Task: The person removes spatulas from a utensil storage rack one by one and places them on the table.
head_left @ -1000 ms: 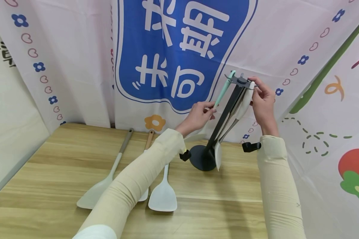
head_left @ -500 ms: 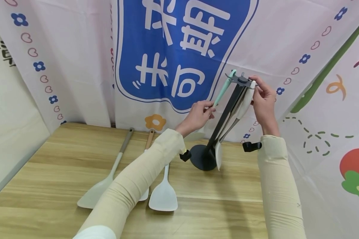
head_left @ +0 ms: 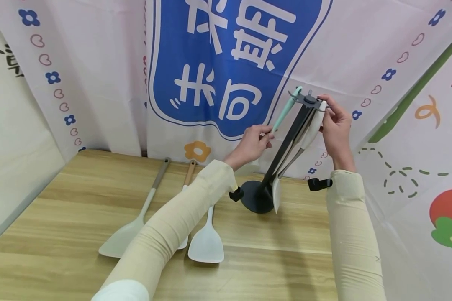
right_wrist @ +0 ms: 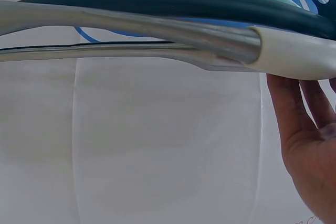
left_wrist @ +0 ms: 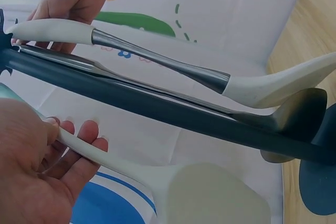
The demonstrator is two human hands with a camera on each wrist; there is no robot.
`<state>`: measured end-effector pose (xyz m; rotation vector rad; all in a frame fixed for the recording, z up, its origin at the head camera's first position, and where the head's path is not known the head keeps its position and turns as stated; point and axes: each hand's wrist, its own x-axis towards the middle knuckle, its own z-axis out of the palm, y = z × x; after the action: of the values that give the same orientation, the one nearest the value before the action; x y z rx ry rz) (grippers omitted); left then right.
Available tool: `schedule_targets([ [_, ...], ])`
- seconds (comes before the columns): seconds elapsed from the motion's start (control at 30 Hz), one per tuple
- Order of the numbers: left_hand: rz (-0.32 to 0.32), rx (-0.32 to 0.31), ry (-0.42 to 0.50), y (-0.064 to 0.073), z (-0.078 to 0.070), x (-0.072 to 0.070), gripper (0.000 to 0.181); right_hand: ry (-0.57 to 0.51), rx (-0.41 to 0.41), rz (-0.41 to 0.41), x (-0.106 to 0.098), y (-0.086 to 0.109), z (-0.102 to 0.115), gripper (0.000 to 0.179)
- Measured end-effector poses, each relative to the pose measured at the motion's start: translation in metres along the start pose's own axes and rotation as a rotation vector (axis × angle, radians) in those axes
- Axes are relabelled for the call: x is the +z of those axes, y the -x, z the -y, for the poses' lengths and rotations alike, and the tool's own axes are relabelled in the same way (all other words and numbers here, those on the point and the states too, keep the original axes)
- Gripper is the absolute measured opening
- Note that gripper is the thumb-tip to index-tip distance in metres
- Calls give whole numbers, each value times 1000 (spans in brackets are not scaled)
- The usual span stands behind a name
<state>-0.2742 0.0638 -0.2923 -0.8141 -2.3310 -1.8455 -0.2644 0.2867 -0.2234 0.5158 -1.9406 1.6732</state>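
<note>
My left hand pinches the handle of a spatula with a mint-green upper handle. The top of that handle sits at a hook of the dark utensil stand. Its pale, broad blade hangs down, seen in the left wrist view. My right hand grips the stand's hooked top at the right, thumb and fingers close around a white-handled utensil. That utensil hangs from the stand and has a metal neck and a pale head. Behind it hangs a metal-handled ladle with a dark bowl.
On the wooden table lie a grey-handled turner and a white turner. A wooden-handled utensil is partly hidden under the left sleeve. The stand's round base is near the back edge, before a printed curtain.
The head view has shifted slightly. Both hands keep nearly the same positions at the spatula handle and the stand's top.
</note>
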Motion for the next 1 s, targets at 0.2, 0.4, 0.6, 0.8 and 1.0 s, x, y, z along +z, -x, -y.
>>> schedule_targets([
  [0.2, 5, -13, 6, -1, 0, 1, 30, -19, 8, 6, -2, 0, 0, 26],
  [0.4, -29, -12, -19, 0, -1, 2, 32, -22, 3, 8, -2, 0, 0, 26],
  [0.6, -73, 19, -70, 1, -2, 2, 31, 15, 14, 2, -2, 0, 1, 27],
  [0.8, -93, 31, -83, 0, -2, 2, 29, 26, 16, 4, -2, 0, 1, 28],
  [1.0, -103, 15, -26, 0, -2, 3, 32, 30, 10, 3, -3, 1, 1, 28],
])
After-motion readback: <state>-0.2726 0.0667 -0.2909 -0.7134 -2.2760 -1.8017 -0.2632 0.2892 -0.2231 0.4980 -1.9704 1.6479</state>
